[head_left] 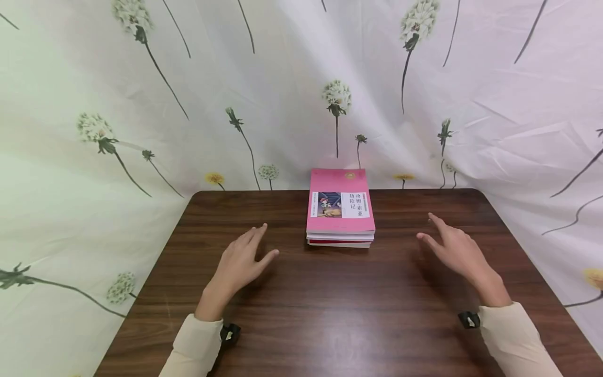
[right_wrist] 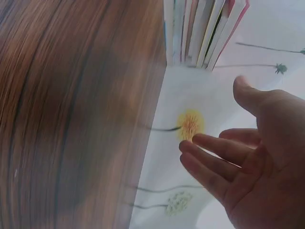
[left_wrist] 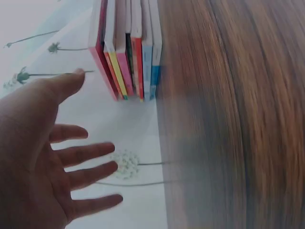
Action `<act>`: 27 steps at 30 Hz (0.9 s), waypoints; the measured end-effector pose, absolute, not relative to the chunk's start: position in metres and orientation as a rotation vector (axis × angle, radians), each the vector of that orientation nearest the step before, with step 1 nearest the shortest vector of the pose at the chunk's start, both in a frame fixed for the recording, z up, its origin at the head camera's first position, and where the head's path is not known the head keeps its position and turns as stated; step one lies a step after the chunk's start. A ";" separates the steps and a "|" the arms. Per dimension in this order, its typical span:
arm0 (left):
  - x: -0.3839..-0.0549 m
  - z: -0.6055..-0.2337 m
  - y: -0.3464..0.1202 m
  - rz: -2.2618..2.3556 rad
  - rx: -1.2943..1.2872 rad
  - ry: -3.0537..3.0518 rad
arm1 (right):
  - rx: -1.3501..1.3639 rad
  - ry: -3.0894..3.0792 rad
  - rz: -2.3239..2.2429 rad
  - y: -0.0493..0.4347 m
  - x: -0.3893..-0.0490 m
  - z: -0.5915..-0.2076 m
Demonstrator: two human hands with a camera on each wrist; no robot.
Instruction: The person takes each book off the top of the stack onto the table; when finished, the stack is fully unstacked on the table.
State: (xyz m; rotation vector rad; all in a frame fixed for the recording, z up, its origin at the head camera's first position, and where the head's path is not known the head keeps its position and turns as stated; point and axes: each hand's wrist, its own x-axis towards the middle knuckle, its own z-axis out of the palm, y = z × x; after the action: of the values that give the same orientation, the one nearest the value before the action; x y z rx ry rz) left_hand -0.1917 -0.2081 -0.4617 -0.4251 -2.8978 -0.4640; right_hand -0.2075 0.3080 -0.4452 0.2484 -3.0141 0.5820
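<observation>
A stack of several books (head_left: 341, 209) lies flat near the far edge of the table, a pink-covered one with a small picture on top. In the left wrist view the book spines (left_wrist: 128, 62) show red, yellow, pink and blue bands. My left hand (head_left: 240, 262) hovers over the table to the left of the stack, fingers spread and nothing in it. To the right of the books, my right hand (head_left: 457, 251) is held over the table too, thumb apart from the fingers, holding nothing. The right wrist view shows the page edges of the books (right_wrist: 198, 38).
The dark wood-grain table (head_left: 339, 314) extends toward me. Behind it and at both sides hangs a white cloth (head_left: 282, 104) printed with dandelions, meeting the table's far edge. Each wrist wears a small black device (head_left: 230, 334) by the light sleeve cuff.
</observation>
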 end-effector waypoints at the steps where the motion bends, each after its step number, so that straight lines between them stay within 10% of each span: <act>1: -0.192 -0.461 -0.206 -0.482 -0.430 -2.887 | 0.266 -2.981 0.584 0.305 -0.208 -0.445; 27: -0.232 -0.483 -0.135 -1.313 -0.438 -2.678 | 0.363 -2.673 1.011 0.213 -0.267 -0.428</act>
State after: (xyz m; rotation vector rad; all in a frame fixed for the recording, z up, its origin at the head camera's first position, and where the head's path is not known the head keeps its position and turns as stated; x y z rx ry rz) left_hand -0.2321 -0.1353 -0.4828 -0.4378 -2.6775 -1.3132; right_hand -0.2669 0.2130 -0.4280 0.3626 -2.6732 1.0112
